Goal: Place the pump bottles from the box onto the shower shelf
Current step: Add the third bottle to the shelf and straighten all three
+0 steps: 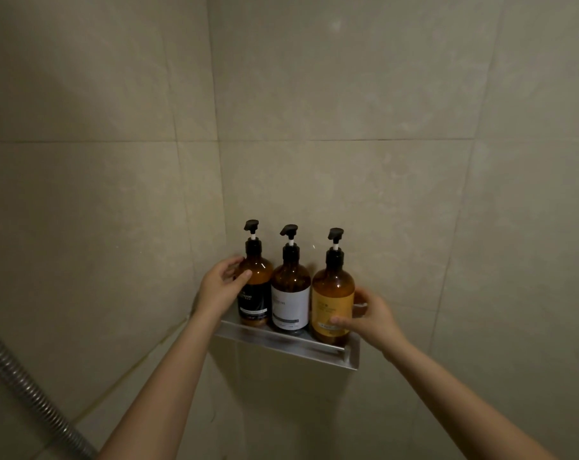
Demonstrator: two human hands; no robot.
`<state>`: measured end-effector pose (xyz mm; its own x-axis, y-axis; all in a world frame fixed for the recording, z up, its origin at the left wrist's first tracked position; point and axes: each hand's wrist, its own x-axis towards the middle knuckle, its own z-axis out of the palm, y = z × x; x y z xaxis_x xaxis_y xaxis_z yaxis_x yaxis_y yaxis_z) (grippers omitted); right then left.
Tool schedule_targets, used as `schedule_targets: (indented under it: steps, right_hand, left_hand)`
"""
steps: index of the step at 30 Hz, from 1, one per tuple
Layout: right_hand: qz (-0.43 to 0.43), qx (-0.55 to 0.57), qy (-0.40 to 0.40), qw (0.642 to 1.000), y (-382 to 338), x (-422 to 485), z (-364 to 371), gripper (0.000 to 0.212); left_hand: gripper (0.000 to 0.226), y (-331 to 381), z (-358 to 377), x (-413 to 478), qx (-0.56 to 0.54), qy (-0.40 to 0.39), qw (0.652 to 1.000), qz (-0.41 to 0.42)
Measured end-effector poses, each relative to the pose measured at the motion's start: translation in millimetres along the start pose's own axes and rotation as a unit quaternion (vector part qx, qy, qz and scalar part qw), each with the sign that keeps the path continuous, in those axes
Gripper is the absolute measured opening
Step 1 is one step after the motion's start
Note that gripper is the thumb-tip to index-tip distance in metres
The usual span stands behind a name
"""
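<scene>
three pump bottles (289, 300) upright in a row on shower shelf (281, 343), left hand (220, 290) fingers curled round black-label bottle (256, 303), right hand (371, 322) cupping yellow-label bottle (332, 303); placing looks near done, next move probably a gentle release without tipping.

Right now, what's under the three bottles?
A metal shelf fixed to the tiled wall holds the black-label bottle, white-label bottle and yellow-label bottle. Its raised front lip and the bottles cover the shelf floor, so I cannot see anything lying there.
</scene>
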<state>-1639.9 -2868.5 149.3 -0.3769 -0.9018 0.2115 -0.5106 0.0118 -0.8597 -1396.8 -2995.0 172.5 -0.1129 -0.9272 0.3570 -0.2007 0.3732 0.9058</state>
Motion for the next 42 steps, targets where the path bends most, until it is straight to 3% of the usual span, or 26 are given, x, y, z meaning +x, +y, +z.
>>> schedule_targets:
  steps: [16,22,25,27,30,35,39,42]
  right_hand:
    - [-0.026,-0.027,0.002,0.999,3,-1,-4,0.066]
    - [0.012,-0.019,-0.081,0.996,-13,9,-28,0.067]
    - [-0.035,0.083,0.046,0.995,-49,19,-55,0.043]
    - [-0.112,0.099,0.094,0.984,-88,25,-68,0.026]
    - [-0.174,0.014,0.036,0.984,-145,39,-63,0.014]
    - [-0.155,-0.199,-0.085,0.964,-190,71,-23,0.034]
    - [-0.2,-0.226,-0.106,0.947,-199,91,-1,0.033]
    - [-0.23,-0.207,-0.176,0.934,-207,98,12,0.028]
  left_hand:
    - [0.051,1,-4,-5,-0.04,-0.014,0.999,-0.013]
    - [0.05,9,0,-13,-0.014,0.011,1.0,-0.006]
    - [0.037,16,10,-34,-0.012,0.143,0.987,0.069]
    - [0.034,22,25,-52,-0.01,0.152,0.984,0.094]
    - [0.042,25,50,-69,0.011,0.095,0.99,0.105]
    - [0.053,25,74,-74,0.049,0.121,0.986,0.107]
    - [0.039,27,63,-64,0.019,0.211,0.971,0.116]
    - [0.049,20,47,-45,0.054,0.247,0.965,0.07]
